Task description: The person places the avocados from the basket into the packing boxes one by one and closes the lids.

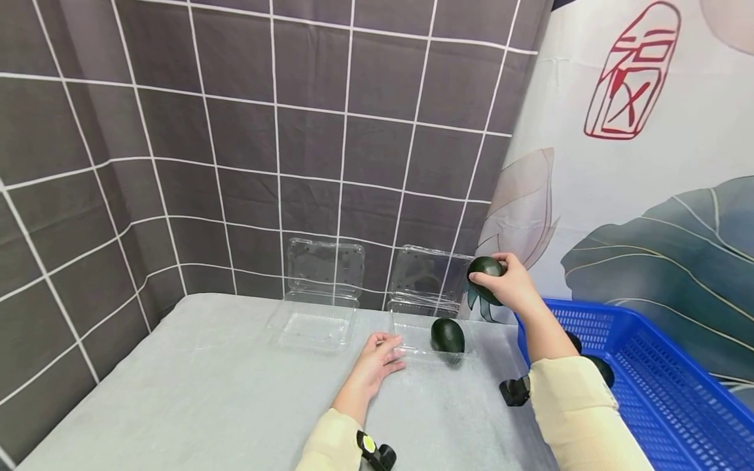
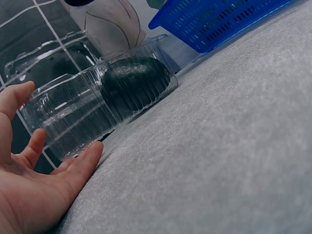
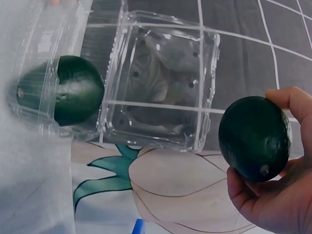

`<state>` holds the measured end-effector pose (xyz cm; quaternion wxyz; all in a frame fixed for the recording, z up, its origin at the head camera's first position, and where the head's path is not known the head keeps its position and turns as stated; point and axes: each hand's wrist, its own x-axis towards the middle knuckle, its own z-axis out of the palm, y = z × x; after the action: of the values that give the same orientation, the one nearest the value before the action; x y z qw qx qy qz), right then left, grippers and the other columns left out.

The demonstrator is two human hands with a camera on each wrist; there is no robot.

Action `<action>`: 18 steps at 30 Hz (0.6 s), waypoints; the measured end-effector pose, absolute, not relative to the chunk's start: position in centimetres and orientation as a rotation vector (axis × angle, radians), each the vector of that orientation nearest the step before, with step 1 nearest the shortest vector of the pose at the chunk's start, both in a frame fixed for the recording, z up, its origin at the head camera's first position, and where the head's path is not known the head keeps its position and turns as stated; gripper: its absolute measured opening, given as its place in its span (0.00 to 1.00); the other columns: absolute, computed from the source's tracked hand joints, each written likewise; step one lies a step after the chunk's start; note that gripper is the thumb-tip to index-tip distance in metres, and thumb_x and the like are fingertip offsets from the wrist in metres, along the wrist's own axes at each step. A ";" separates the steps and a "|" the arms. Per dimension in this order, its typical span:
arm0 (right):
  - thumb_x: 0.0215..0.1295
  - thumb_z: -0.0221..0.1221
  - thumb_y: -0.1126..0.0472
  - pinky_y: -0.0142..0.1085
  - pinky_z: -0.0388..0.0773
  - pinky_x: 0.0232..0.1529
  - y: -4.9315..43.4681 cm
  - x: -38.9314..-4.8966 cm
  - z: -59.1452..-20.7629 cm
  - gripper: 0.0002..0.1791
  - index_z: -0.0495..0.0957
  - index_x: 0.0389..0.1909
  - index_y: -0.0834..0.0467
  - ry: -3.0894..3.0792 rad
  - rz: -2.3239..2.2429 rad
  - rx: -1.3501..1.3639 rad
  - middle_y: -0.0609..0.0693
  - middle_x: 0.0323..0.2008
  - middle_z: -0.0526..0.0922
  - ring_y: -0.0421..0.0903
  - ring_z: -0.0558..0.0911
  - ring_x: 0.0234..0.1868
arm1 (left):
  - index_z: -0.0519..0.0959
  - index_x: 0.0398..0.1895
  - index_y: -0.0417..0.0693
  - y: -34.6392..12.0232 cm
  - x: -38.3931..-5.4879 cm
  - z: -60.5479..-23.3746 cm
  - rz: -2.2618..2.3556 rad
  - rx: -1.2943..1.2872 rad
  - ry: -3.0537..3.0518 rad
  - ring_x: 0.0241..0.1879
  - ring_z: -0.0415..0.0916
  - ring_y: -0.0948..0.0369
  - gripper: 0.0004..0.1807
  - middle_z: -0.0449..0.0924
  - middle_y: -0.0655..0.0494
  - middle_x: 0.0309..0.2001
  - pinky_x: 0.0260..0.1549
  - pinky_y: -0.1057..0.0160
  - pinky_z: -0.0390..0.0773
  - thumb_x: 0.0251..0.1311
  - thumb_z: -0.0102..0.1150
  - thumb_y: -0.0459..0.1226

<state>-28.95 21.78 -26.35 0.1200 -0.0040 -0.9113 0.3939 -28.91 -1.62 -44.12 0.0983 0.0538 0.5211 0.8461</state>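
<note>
My right hand (image 1: 511,282) grips a dark green avocado (image 1: 484,278) between thumb and fingers, up above the table beside the blue basket. In the right wrist view the same avocado (image 3: 254,139) shows its small stem scar. A second avocado (image 1: 448,336) lies in the right end of a clear plastic clamshell box (image 1: 412,330), whose lid (image 3: 163,83) stands raised against the wall cloth. At the left end of this box is my left hand (image 1: 377,360), its fingers loosely spread and fingertips right at the box wall (image 2: 63,122).
Another clear clamshell box (image 1: 312,327), lid up, stands to the left on the grey cloth-covered table (image 1: 206,392). On the right, a blue plastic basket (image 1: 648,392) holds more avocados (image 1: 599,369), partly hidden by my right arm. A tiled-pattern cloth (image 1: 312,144) hangs behind.
</note>
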 end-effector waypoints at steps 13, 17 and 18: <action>0.55 0.61 0.50 0.46 0.72 0.45 20.7 -29.5 -26.9 0.39 0.57 0.61 0.67 -2.662 1.153 -0.003 0.67 0.51 0.68 0.60 0.72 0.47 | 0.62 0.40 0.44 -1.6 -29.0 -44.2 2.507 0.163 1.532 0.42 0.74 0.53 0.14 0.67 0.51 0.41 0.43 0.54 0.77 0.59 0.56 0.37; 0.55 0.61 0.51 0.46 0.72 0.45 20.2 -29.7 -27.0 0.38 0.58 0.60 0.67 -2.667 1.146 0.008 0.67 0.50 0.69 0.60 0.72 0.46 | 0.62 0.40 0.45 -1.6 -29.0 -44.1 2.509 0.161 1.530 0.42 0.74 0.54 0.14 0.67 0.51 0.41 0.43 0.53 0.77 0.59 0.56 0.37; 0.55 0.61 0.51 0.45 0.72 0.45 20.1 -29.7 -27.0 0.38 0.58 0.59 0.67 -2.667 1.151 0.011 0.67 0.50 0.69 0.60 0.73 0.46 | 0.62 0.40 0.45 -1.6 -29.0 -44.1 2.509 0.161 1.530 0.42 0.74 0.54 0.14 0.68 0.51 0.42 0.43 0.53 0.77 0.59 0.56 0.37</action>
<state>-29.70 20.08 -26.98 0.1181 0.0036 -0.9118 0.3933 -28.96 -1.61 -44.12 0.0992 0.0546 0.5172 0.8483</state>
